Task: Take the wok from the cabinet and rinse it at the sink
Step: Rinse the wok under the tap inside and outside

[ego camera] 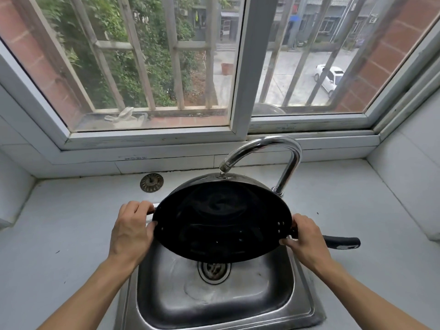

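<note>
Black wok (221, 222) tilted over the sink (152, 296), hiding its back; both hands' fingers (140, 210) clasp its rim.

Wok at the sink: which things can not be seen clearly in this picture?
- Wok: its tilted body hides the back of the sink.
- Long handle: its root is covered by the right hand.
- Left hand: it covers the wok's small side handle.
- Faucet: any water flow is too faint to tell.

Wok (221, 220) over sink (281, 303), under faucet (264, 148), between hands.
</note>
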Demonstrator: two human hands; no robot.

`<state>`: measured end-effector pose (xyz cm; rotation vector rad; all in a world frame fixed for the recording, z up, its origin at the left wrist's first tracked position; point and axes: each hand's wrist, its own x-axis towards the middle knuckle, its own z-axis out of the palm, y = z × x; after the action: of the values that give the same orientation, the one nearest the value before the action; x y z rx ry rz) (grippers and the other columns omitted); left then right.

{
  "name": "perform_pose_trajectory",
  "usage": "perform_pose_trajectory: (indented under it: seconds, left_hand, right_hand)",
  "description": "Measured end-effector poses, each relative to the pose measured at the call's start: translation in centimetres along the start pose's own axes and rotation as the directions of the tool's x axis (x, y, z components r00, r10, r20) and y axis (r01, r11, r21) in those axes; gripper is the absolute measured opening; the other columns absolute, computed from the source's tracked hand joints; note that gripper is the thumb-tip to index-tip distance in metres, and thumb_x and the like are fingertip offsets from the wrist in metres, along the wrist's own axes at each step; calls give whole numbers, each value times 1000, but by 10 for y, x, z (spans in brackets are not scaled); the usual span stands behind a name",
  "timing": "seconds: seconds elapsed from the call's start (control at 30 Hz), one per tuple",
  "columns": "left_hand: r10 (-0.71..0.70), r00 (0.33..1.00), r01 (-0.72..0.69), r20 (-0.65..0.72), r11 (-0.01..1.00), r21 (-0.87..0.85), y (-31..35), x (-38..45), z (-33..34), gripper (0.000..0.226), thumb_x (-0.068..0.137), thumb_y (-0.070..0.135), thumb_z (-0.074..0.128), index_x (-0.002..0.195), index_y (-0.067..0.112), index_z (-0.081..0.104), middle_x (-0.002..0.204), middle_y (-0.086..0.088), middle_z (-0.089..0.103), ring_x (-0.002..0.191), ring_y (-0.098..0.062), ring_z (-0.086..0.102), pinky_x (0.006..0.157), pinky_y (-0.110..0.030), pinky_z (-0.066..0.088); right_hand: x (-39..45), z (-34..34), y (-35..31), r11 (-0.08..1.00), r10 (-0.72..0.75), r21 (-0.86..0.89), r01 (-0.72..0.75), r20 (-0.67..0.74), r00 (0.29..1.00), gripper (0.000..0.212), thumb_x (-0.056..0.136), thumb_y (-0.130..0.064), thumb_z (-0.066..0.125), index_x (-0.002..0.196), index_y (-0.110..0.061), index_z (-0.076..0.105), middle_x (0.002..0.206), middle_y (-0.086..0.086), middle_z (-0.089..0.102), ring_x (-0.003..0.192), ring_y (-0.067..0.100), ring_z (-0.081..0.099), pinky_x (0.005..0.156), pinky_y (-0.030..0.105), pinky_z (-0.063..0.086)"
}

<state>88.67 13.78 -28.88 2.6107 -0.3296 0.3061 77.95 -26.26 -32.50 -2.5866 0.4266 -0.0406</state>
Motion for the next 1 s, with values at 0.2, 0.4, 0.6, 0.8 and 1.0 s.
perform_pose_trajectory:
  seconds: [0.2,0.4,0.6,0.8,1.0]
  left_hand:
    - [40,999,-40,20,999,21,5,0,10,36,65,-2,83,91,10,60,86,-6,56,83,-28,50,59,-41,49]
    - [46,998,-48,43,998,45,-11,-16,16,36,67,-1,82,91,10,57,89,-8,56,85,-31,51,59,-45,52]
    - [55,995,-63,88,995,83,-37,-38,12,36,72,7,82,97,12,57,90,-5,55,84,-28,52,57,-44,53]
    - [44,996,-49,74,997,67,-54,-59,2,31,75,10,80,93,13,56,86,-3,53,79,-27,50,53,-42,49]
    - [82,995,-86,62,994,70,-62,-77,-7,15,86,25,65,93,16,54,86,2,51,78,-23,48,53,-35,47]
  right_hand:
    - [-11,-4,13,999,-13,-51,12,-16,1000,50,63,-23,87,74,-33,39,76,-13,47,74,12,43,60,28,31]
    - [-16,-1,14,994,-64,-84,66,35,997,45,64,-26,87,74,-31,44,76,-14,45,72,9,42,60,21,31]
    - [-18,10,10,986,-123,-101,132,92,988,49,61,-27,87,69,-34,39,72,-13,44,69,5,42,57,19,30]
    - [-20,23,3,973,-200,-96,210,108,974,33,62,-24,84,74,-20,53,75,-12,46,70,14,46,60,26,39]
    - [-34,32,2,970,-212,-87,227,159,964,31,66,-25,84,67,-20,53,75,-10,44,70,12,47,60,20,38]
